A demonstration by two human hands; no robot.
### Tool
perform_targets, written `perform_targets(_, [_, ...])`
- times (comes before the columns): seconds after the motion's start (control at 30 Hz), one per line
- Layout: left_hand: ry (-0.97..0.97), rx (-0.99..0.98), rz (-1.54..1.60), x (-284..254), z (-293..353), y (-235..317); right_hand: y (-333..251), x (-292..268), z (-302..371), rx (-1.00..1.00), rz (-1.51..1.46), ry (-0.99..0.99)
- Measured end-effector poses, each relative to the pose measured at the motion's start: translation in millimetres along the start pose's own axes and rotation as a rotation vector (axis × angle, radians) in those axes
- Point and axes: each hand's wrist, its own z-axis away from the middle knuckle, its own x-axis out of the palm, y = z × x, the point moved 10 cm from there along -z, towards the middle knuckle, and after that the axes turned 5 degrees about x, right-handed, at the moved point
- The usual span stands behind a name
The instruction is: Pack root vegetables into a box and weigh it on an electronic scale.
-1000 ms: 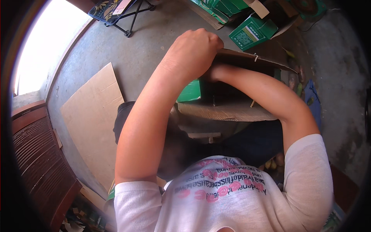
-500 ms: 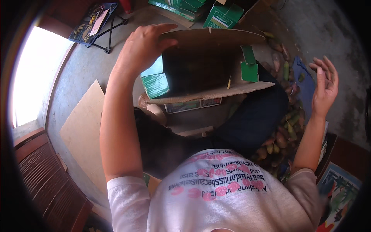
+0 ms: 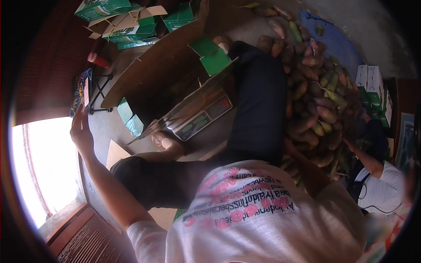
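Head view: left hand (image 3: 81,133) open, seemingly empty, near the folding stool (image 3: 78,94); right hand (image 3: 291,148) by the produce heap's (image 3: 325,113) left edge, grip unclear; open carton (image 3: 164,52) beyond the near edge of the scale (image 3: 204,118), apparently leaving it readable

Right hand (image 3: 288,147): fades into shadow at the edge of the produce pile (image 3: 325,115); fingers and grip indistinct.
Left hand (image 3: 81,131): overlaps the folding stool (image 3: 79,85); contact unclear.
Cardboard box (image 3: 147,81): goes dark inside, contents unreadable; covers with its near flap part of the digital scale (image 3: 202,121).
Scale display: too small to read.
Co-worker (image 3: 380,186): runs into the dark right rim; head blurred, hand dim against the pile.
Framed picture (image 3: 405,138): cut by the same rim.
Uppermost green carton (image 3: 103,8): cropped by the top edge.
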Motion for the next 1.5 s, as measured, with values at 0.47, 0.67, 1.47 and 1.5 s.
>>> perform_targets(0.47, [-0.801, -0.286, 0.24, 28.8, 161.7, -74.3, -72.7, 70.4, 42.6, -0.511, 0.549, -0.187])
perform_targets(0.67, [-0.653, -0.581, 0.249, 14.7, 178.9, -48.8, -56.7, 29.9, 68.3, 0.053, 0.275, -0.305])
perform_targets(1.47, [-0.539, -0.456, 0.028, 4.1, 165.2, -24.0, -13.9, -6.3, 93.2, 0.076, 0.638, 0.026])
perform_targets(1.5, [-0.512, -0.48, 0.057, 1.8, 166.7, -24.4, -40.5, -1.1, 98.9, -0.137, 0.714, 0.102])
